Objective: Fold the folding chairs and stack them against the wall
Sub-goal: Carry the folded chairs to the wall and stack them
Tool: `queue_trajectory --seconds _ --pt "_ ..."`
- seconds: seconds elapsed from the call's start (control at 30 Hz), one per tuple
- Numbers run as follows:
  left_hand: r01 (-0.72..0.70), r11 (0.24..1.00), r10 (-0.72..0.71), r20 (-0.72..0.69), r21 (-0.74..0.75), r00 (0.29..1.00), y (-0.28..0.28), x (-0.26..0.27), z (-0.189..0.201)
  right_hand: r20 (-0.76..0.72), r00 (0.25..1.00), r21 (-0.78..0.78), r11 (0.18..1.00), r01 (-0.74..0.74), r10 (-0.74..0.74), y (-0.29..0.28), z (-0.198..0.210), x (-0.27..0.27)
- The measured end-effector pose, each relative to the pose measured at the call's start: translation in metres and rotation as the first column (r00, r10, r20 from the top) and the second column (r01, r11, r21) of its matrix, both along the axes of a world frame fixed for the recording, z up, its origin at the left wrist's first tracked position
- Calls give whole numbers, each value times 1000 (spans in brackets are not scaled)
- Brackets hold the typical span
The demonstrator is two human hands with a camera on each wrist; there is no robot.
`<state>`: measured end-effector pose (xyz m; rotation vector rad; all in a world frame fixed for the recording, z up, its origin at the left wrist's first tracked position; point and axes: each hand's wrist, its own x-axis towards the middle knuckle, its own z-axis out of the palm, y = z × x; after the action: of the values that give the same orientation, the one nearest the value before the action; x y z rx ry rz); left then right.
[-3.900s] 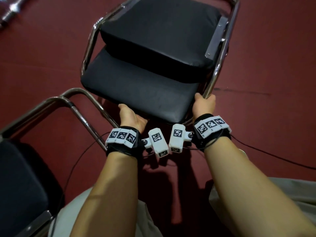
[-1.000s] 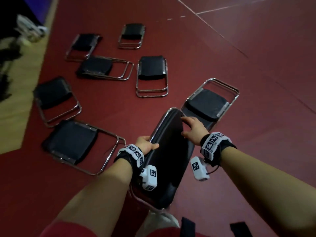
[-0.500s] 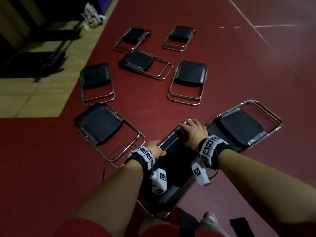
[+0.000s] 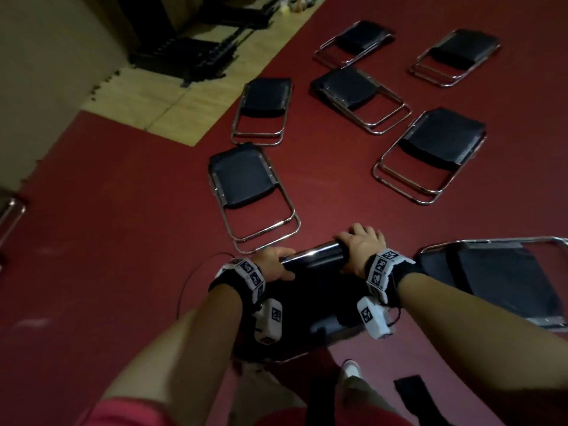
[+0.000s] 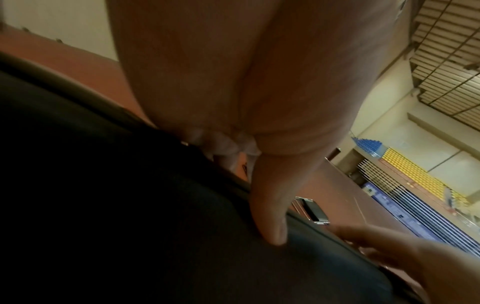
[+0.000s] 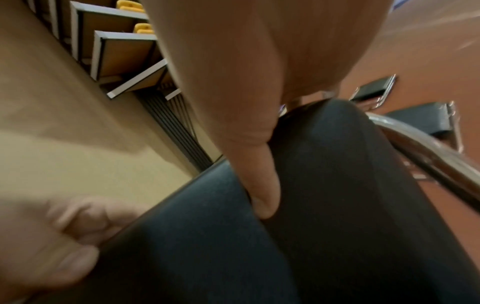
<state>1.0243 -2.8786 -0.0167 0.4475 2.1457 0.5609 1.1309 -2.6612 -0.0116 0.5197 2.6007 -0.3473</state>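
Note:
A folded black chair with a chrome frame hangs upright in front of my body, off the red floor. My left hand grips its top left corner, thumb lying on the black pad. My right hand curls over the chrome top bar, thumb pressed on the dark cushion. In each wrist view the other hand shows at the chair's edge. Several more folded chairs lie flat on the floor ahead, the nearest chair just beyond my hands.
Another folded chair lies on the floor at my right. A beige wall runs along the left, with a chrome frame at its foot. Dark racks stand on pale wood flooring at the top. My shoe shows below.
The chair was open on the floor, then folded and lifted. Over the last second I have turned left with it, bringing the wall into view; both hands moved up to its top edge.

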Motion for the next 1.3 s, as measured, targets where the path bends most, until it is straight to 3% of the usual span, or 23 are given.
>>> queue_trajectory --seconds 0.27,0.37,0.57,0.7,0.97,1.17,1.3 --pt "-221 967 184 -248 -129 951 -42 45 14 -72 997 -84 996 8 -14 7 -9 27" --pt "-327 941 285 -306 -93 908 -61 57 9 -127 991 -94 995 21 -33 5 -14 40" --pt "-555 826 564 -197 104 802 -106 81 -17 -153 981 -98 989 107 -121 -1 -17 62" --pt "-701 664 732 -36 260 681 -126 107 -26 -198 966 -84 984 156 -169 -3 -22 79" --pt "-818 462 832 153 343 534 -139 132 -50 -265 897 -275 919 283 -355 6 -39 100" --pt "-826 471 841 124 310 527 -134 117 -53 -285 842 -496 822 278 -457 25 -48 97" --pt "-827 460 851 106 324 515 -121 102 -48 -225 777 -634 694 341 -588 38 -55 82"
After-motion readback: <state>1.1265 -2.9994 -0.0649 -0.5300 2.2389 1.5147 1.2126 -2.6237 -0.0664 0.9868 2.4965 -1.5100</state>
